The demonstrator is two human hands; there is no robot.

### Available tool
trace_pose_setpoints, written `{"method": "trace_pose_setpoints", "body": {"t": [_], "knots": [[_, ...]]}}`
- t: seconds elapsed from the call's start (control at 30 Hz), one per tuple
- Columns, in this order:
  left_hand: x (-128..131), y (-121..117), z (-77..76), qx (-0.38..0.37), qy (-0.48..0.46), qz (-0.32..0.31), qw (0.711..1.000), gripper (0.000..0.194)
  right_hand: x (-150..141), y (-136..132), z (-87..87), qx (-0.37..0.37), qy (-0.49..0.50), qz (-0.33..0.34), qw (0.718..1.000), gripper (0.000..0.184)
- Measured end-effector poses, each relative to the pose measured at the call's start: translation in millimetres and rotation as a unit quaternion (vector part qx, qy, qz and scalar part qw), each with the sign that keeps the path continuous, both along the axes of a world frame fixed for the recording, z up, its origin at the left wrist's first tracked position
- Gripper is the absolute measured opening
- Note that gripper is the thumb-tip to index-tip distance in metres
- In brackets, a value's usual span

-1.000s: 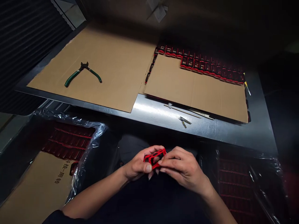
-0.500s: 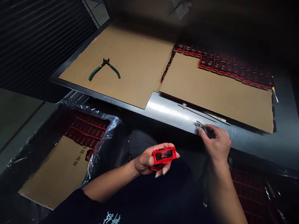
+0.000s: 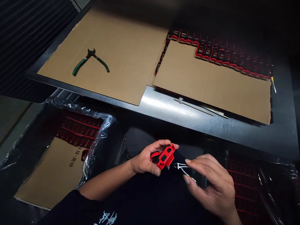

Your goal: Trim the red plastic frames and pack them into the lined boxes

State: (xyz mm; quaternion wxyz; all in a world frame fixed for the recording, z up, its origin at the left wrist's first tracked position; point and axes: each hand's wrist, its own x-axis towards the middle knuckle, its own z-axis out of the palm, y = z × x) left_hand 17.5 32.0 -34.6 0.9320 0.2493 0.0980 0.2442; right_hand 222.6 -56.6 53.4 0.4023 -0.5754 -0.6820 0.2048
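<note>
My left hand (image 3: 150, 157) is closed round a red plastic part (image 3: 167, 157), a frame-like piece with openings and some black on it. The part is tilted, with its face of small holes turned up to the right. Between the thumb and fingers of my right hand (image 3: 211, 181) is a small shiny pair of nail clippers (image 3: 181, 166). Their jaws point left toward the red part, with a small gap between the two. Both hands are in front of my body, below the table's front edge.
On a cardboard sheet (image 3: 112, 62) lie green-handled cutting pliers (image 3: 91, 53). Rows of red and black parts (image 3: 225, 57) stand behind and beside a second cardboard sheet (image 3: 225, 87). A thin stick (image 3: 197, 107) lies near the table edge. A plastic-lined bin (image 3: 103, 125) at lower left holds more parts.
My right hand has lifted the nail clippers off the metal table edge and brought them down and left beside the red part. My left hand has turned the part over to another face.
</note>
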Motion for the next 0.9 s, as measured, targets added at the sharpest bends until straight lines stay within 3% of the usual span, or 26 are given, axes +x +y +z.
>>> {"method": "trace_pose_setpoints", "body": {"t": [0.27,0.43,0.73,0.9], "knots": [[-2.1,-1.5,1.8,0.022,0.042,0.022,0.999,0.073,-15.8,-0.2,-0.9,-0.012,-0.002,0.017,1.0,0.026],[-0.4,-1.9,-5.6,-0.024,-0.001,0.003,1.0,0.073,-15.1,-2.9,-5.9,-0.015,0.095,-0.006,0.995,0.029],[-0.8,-0.8,-0.7,-0.083,-0.017,-0.029,0.996,0.064,4.0,-13.0,-28.2,-0.072,0.198,-0.136,0.968,0.024],[-0.2,-1.5,1.2,-0.077,-0.007,-0.031,0.997,0.062,-3.0,-7.4,-24.1,-0.104,0.291,-0.007,0.951,0.025]]}}
